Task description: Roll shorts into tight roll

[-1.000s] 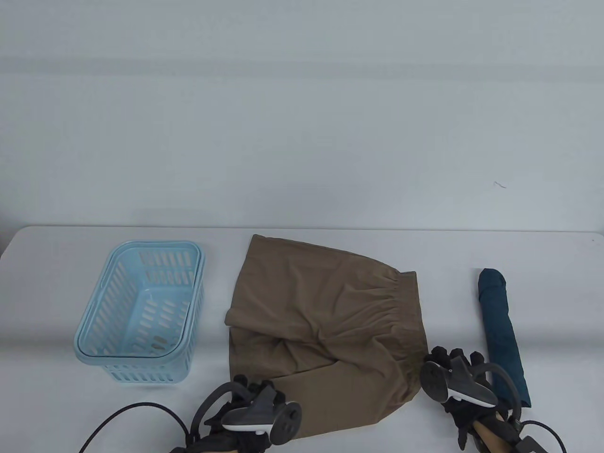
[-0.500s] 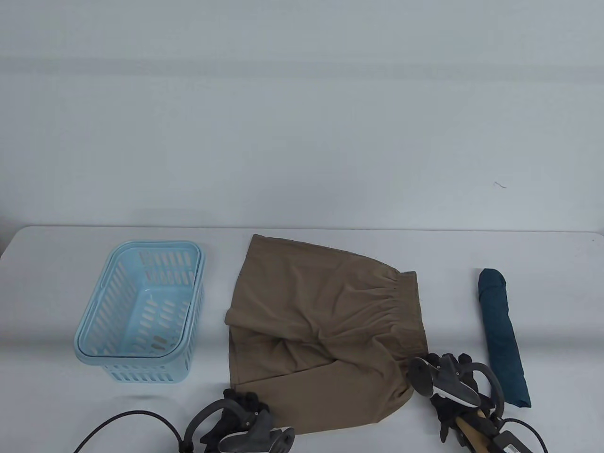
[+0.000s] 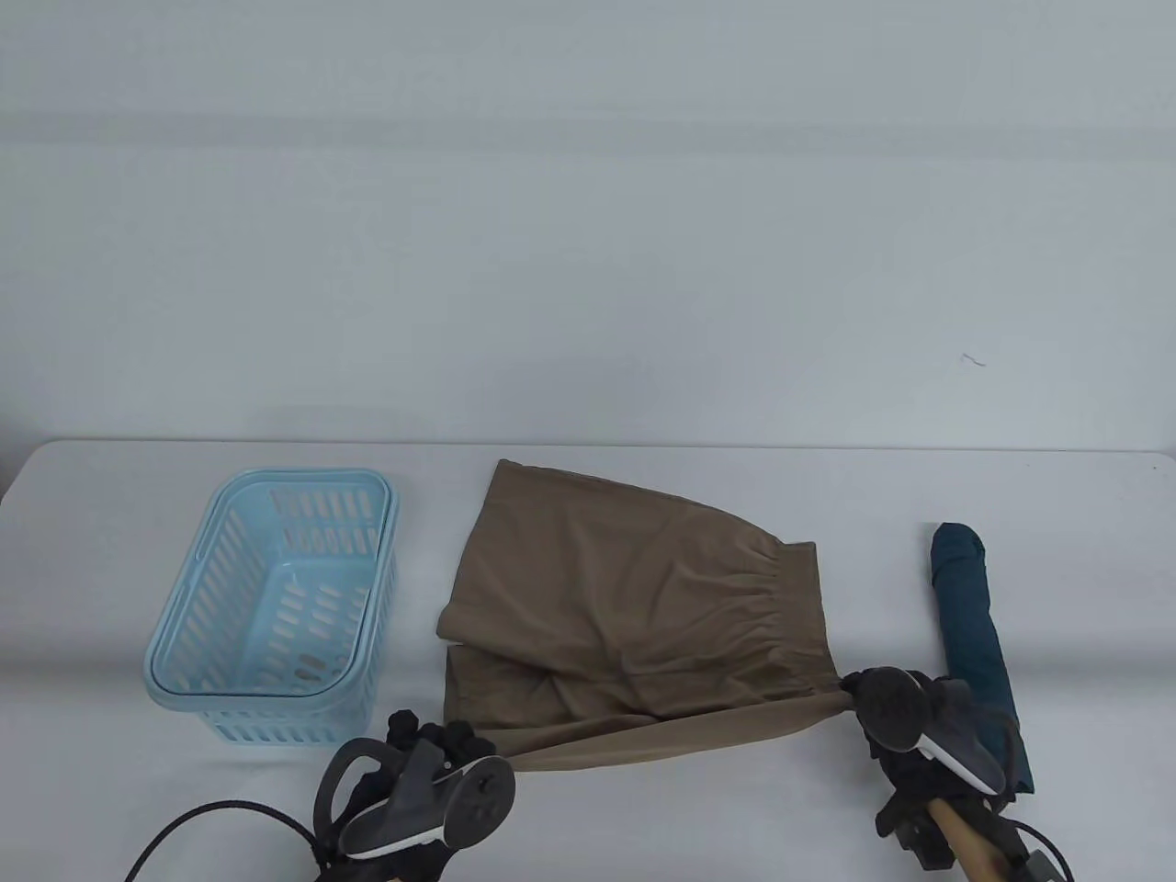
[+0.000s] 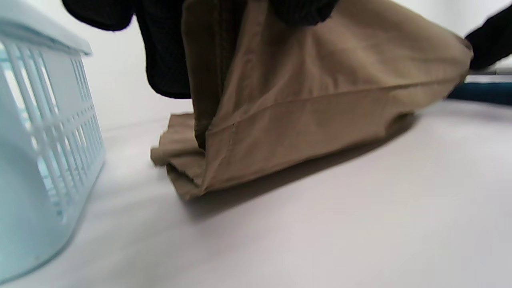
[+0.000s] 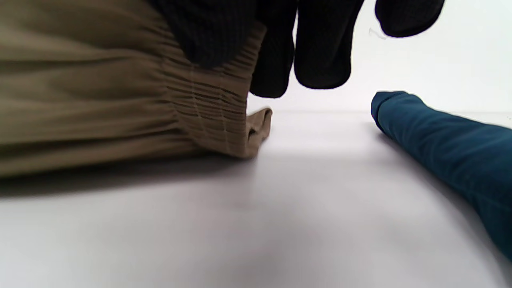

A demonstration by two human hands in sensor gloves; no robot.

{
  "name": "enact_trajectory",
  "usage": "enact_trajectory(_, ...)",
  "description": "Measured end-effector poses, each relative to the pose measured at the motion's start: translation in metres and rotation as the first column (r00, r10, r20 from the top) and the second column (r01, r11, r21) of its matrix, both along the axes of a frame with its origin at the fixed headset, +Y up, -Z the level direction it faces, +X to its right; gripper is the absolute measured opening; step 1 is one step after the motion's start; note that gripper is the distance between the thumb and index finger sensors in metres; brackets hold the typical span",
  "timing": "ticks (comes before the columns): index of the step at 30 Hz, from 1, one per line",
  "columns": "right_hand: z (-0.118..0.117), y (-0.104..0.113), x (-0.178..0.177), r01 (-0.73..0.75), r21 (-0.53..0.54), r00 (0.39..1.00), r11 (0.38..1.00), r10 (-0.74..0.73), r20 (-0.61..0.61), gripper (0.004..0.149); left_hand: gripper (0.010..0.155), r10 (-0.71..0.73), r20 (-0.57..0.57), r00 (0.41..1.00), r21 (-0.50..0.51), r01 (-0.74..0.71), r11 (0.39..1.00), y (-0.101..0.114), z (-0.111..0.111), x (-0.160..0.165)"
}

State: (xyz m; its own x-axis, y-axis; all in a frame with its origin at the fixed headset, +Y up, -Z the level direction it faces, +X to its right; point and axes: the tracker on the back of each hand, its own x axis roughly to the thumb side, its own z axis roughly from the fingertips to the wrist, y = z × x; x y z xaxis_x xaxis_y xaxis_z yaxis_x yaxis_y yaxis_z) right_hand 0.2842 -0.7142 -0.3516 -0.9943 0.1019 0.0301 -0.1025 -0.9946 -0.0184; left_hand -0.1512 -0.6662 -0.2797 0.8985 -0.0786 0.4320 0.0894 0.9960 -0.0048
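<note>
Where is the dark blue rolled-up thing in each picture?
Table view: the dark blue roll lies on the right, just behind the right hand.
Left wrist view: only a sliver shows at the right edge, past the brown shorts.
Right wrist view: it fills the right side, lying on the table.
Shared landmark: the brown shorts, always to its left.
</note>
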Motion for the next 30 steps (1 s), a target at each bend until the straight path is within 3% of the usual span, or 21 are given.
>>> enact_trajectory(4, 0.009, 0.019, 0.009, 0.099, 0.046, 0.995, 0.994, -0.099, -0.003, 0.043, 0.042, 0.083, 0.000, 0.997, 0.079, -0.082, 0.993, 0.032, 0.006, -0.006)
enact_trajectory(9, 0.020, 0.041, 0.022, 0.305, 0.019, 0.952, 0.952, -0.304, -0.027, 0.042, 0.041, 0.202, 0.017, 0.979, 0.128, -0.202, 0.971, 0.072, 0.019, -0.016)
enact_trajectory(18, 0.034, 0.072, 0.035, 0.618, -0.061, 0.779, 0.784, -0.621, -0.082, 0.043, 0.041, 0.285, 0.047, 0.957, 0.193, -0.289, 0.938, 0.129, 0.032, -0.022)
enact_trajectory(24, 0.031, 0.087, 0.048, 0.709, -0.074, 0.697, 0.701, -0.713, -0.077, 0.043, 0.041, 0.349, 0.025, 0.937, 0.156, -0.348, 0.924, 0.156, 0.013, -0.027)
enact_trajectory(30, 0.007, 0.087, 0.046, 0.667, -0.054, 0.744, 0.743, -0.668, 0.008, 0.043, 0.041, 0.299, -0.078, 0.951, 0.069, -0.294, 0.953, 0.155, -0.036, -0.018)
